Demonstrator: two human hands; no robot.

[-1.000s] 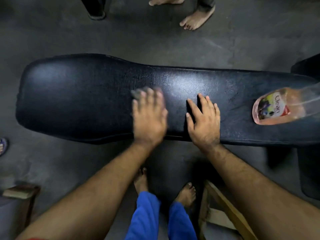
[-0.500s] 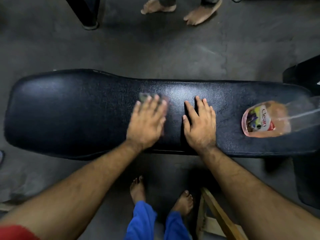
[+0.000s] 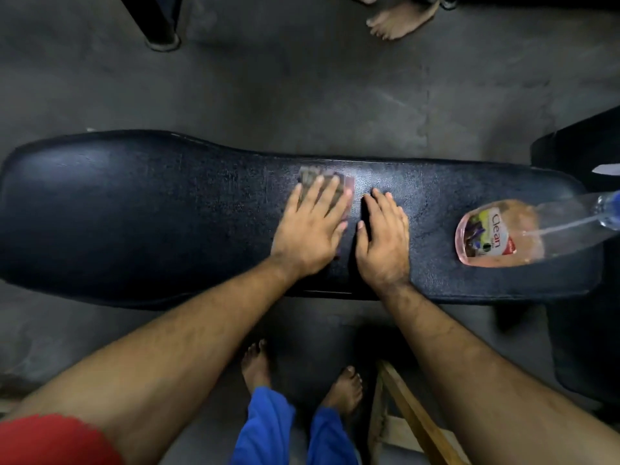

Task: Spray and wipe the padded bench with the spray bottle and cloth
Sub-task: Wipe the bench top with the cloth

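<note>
A long black padded bench (image 3: pixel 134 223) runs across the view. My left hand (image 3: pixel 310 229) lies flat on a small grey-brown cloth (image 3: pixel 308 176), pressing it to the middle of the pad; only the cloth's far and right edges show past the fingers. My right hand (image 3: pixel 384 236) rests flat on the bare pad just to the right, fingers apart, holding nothing. A clear spray bottle (image 3: pixel 500 234) with pink liquid and a "Clean" label stands on the right end of the bench, well apart from both hands.
Grey concrete floor (image 3: pixel 302 88) surrounds the bench. Another person's bare foot (image 3: pixel 396 23) is at the top, a dark post base (image 3: pixel 161 38) at upper left. My own feet (image 3: pixel 258 364) and a wooden frame (image 3: pixel 412 421) are below. A dark object (image 3: pixel 583 142) sits at right.
My left hand with the cloth has shifted right along the pad, closer to my right hand. The right hand and the bottle stay in place; the view has tilted slightly.
</note>
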